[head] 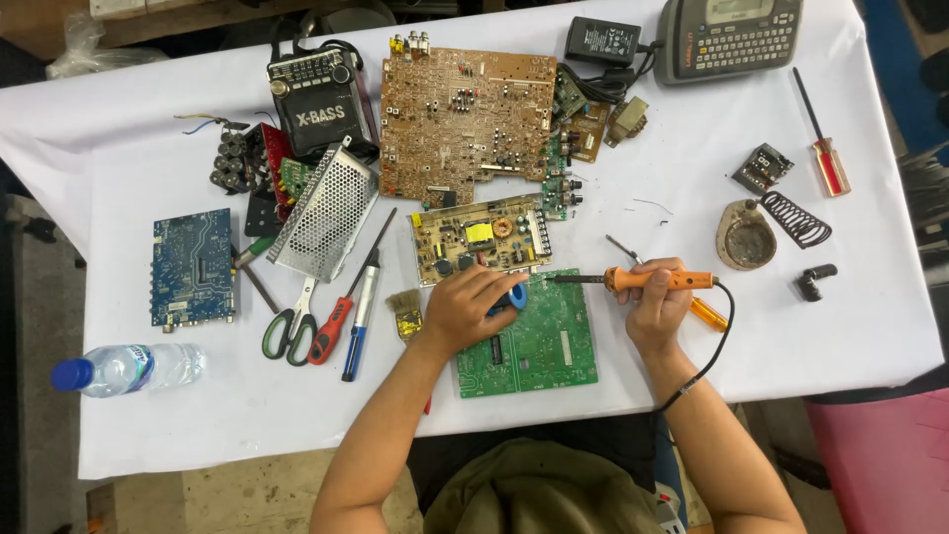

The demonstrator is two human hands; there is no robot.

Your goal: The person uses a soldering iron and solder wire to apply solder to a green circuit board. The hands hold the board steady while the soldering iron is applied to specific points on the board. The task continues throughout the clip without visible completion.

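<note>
My right hand [654, 305] holds the orange soldering iron [660, 281] in a closed grip over the green circuit board [539, 341], while my left hand [467, 309] pinches a blue spool [516, 297].

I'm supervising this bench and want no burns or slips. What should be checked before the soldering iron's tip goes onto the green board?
1. Right hand grips soldering iron by its orange handle: ok.
2. Left hand steadies green circuit board: ok.
3. Left fingers clear of the tip: cannot tell; they are close.
4. Cord runs free off the table edge: ok.
5. Tip heat: cannot tell.
</note>
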